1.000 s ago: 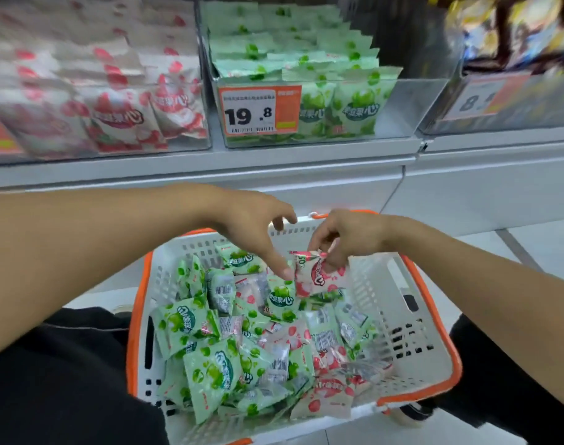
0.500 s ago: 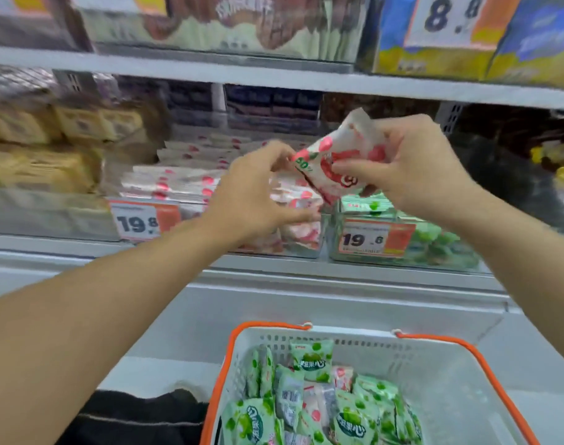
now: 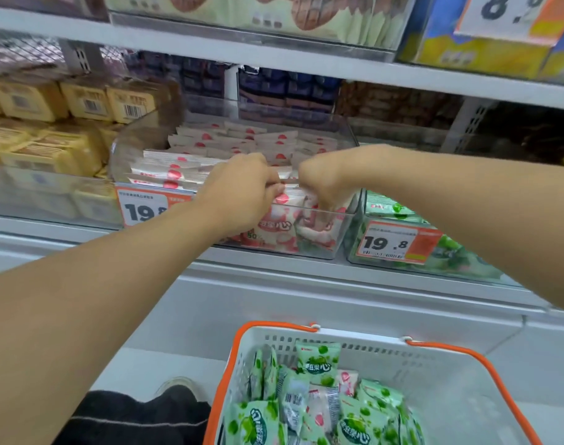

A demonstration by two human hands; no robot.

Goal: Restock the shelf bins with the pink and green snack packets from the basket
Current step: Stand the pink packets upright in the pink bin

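Head view: both hands, left hand (image 3: 245,187) and right hand (image 3: 325,184), pinching pink packet (image 3: 282,200) at front of pink bin (image 3: 306,252). Shoved carelessly, could crumple or spill over rim. Basket (image 3: 434,380) below, plenty left.

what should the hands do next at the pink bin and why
Probably let go of the pink packet and draw back toward the basket. Both the left hand and the right hand are down at the front of the pink bin, with the packet seemingly tucked among the others, and the basket holds more green packets and pink ones.
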